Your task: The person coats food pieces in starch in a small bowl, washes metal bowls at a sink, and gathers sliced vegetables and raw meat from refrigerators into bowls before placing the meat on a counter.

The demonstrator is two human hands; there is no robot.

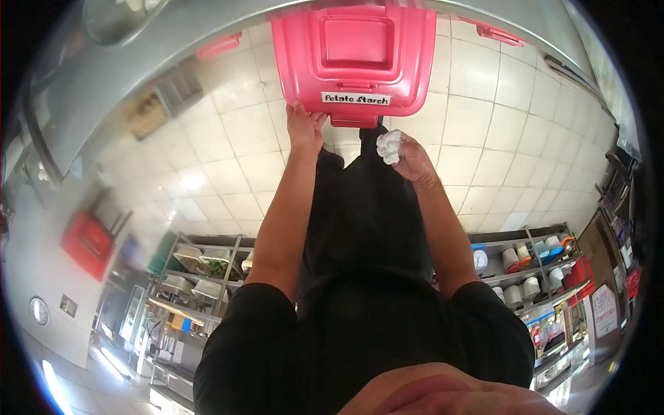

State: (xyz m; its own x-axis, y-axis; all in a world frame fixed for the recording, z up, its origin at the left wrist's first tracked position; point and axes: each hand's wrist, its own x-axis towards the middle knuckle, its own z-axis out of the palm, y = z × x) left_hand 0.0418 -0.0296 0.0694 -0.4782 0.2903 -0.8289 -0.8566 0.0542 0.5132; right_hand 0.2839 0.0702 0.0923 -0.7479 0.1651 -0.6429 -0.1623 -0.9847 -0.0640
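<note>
A pink lidded bin [356, 41] stands at the top centre, its lid down, with a white label [355, 98] reading "Potato Starch" near its front edge. My left hand [305, 128] is at the bin's front left corner, its fingers on the lid's rim and partly hidden beneath it. To the right of the bin's latch, my right hand [413, 159] is closed on a white crumpled lump [389, 146], held apart from the bin. Whether the lump is cloth, paper or something else cannot be made out.
A metal counter edge [207, 31] curves across the top. Shelves with tubs and containers [529, 270] stand behind me on the right, and more shelving [207, 266] on the left. Grey and tan trays [181, 86] lie left of the bin. Tiled floor [477, 138] lies below.
</note>
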